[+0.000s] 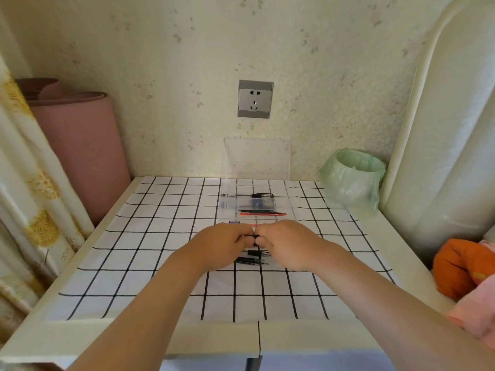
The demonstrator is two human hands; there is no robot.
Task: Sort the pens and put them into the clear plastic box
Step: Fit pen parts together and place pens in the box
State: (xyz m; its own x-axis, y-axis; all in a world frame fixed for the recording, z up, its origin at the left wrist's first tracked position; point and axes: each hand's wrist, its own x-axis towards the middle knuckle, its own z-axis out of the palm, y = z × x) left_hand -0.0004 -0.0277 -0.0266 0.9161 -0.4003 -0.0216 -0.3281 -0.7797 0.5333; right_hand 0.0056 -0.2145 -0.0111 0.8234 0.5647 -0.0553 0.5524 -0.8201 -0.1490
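on the checked table (160,263), left hand (225,241) and right hand (286,242) pinch one black pen (255,237), probably light and slippy, best held mid-body, clear plastic box (286,199) at twelve o'clock.

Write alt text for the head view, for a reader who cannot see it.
The left hand and right hand pinch one black pen between them over a checked tablecloth. Loose black pens lie by the hands; behind, an open clear plastic box holds black and red pens.
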